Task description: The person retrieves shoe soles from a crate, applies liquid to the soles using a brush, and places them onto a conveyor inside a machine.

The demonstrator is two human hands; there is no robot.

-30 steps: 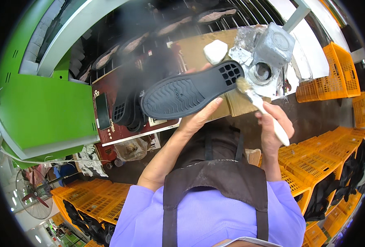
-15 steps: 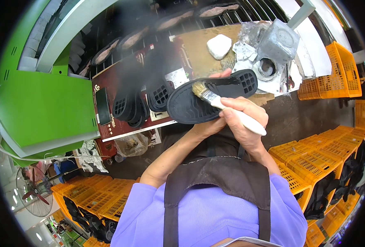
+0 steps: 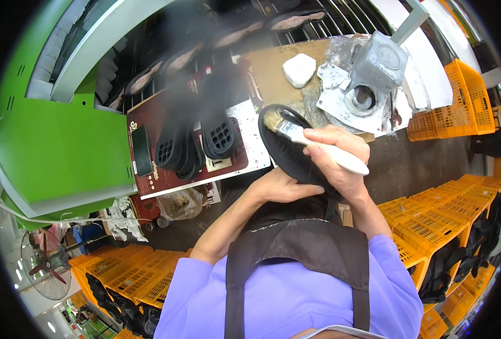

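In my right hand [image 3: 341, 155] is a paintbrush [image 3: 346, 158] with a white handle, its pale bristles touching the inside of a black shoe sole [image 3: 287, 152] near the rim at its far end. My left hand [image 3: 281, 185] grips the sole from beneath at the near side, with the thumb along its edge; the other fingers are partly hidden. The sole is tilted, its far end pointing up and left. On the dark red board [image 3: 236, 164] to the left lie several more black soles [image 3: 219, 138], some stacked, blurred toward the top.
Beyond the sole, a white lump [image 3: 299, 70], a grey block-shaped container [image 3: 379, 59] and a round pot [image 3: 364, 98] stand on the bench. A phone [image 3: 141, 150] lies beside the green machine [image 3: 64, 152]. Orange crates [image 3: 431, 209] flank me; a roller conveyor [image 3: 341, 22] runs behind.
The sole has turned from lying crosswise to pointing away from me. My left hand has shifted to its near end, and the brush now touches the rim at the far end.
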